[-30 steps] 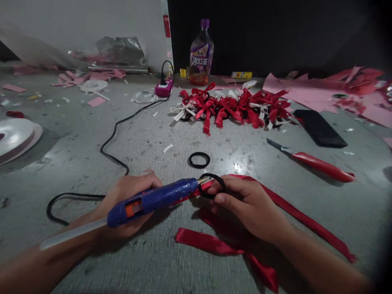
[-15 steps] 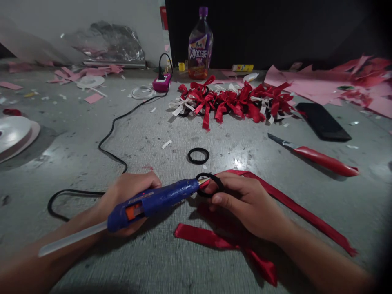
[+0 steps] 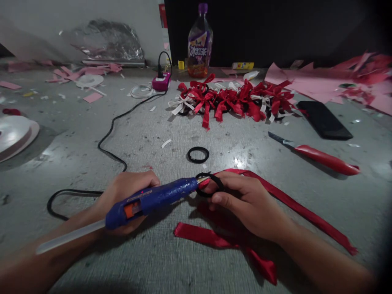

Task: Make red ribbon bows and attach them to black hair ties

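Observation:
My left hand (image 3: 128,192) is closed around a blue glue gun (image 3: 165,197), with a whitish glue stick (image 3: 70,237) jutting from its back end. The metal nozzle points right and lies at a black hair tie (image 3: 219,182). Thumb and fingers of my right hand (image 3: 245,200) pinch that hair tie. A red ribbon (image 3: 284,198) passes by the right fingers and trails to the lower right. Below the hands lies another piece of red ribbon (image 3: 205,237). A second black hair tie (image 3: 198,155) rests on the table just beyond.
Farther back lie several red and white ribbon bows (image 3: 232,100). A red-handled knife (image 3: 324,158) and a black phone (image 3: 324,119) are at right. A drink bottle (image 3: 200,45) stands behind. The black cord (image 3: 112,122) runs to a pink power socket (image 3: 161,81); a ribbon spool (image 3: 15,136) sits left.
The glue gun's rear has shifted very slightly left while its nozzle stays at the hair tie. My right hand holds the hair tie in the same place.

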A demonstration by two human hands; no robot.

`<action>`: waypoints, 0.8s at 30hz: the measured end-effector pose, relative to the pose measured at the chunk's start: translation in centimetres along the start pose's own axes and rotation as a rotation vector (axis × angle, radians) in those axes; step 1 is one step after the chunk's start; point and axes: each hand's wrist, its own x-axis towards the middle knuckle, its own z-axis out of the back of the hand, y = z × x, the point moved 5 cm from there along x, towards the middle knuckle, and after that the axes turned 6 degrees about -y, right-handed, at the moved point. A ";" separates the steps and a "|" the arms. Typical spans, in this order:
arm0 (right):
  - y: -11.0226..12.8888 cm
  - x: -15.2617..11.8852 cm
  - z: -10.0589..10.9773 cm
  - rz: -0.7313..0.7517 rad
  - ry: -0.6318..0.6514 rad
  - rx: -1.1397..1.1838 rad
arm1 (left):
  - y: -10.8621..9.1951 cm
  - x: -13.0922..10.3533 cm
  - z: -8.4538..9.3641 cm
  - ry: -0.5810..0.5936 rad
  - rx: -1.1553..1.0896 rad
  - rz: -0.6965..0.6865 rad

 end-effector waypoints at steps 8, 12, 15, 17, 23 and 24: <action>-0.1 -0.1 -0.1 -0.038 0.013 0.069 | -0.4 0.2 0.2 -0.011 0.060 0.000; -0.1 -0.1 -0.1 -0.041 0.011 0.070 | -0.3 0.3 0.1 -0.003 0.058 -0.010; 0.0 -0.1 -0.1 -0.032 0.007 0.065 | -0.4 0.3 0.1 -0.013 0.074 0.002; 0.0 -0.1 -0.1 -0.025 0.010 0.061 | -0.5 0.3 0.1 -0.022 0.079 0.007; 0.1 -0.1 -0.1 -0.006 0.012 0.035 | -0.7 0.4 0.2 -0.015 0.058 -0.018; 0.1 -0.1 -0.1 0.000 0.011 0.026 | -0.6 0.4 0.2 -0.006 0.053 -0.022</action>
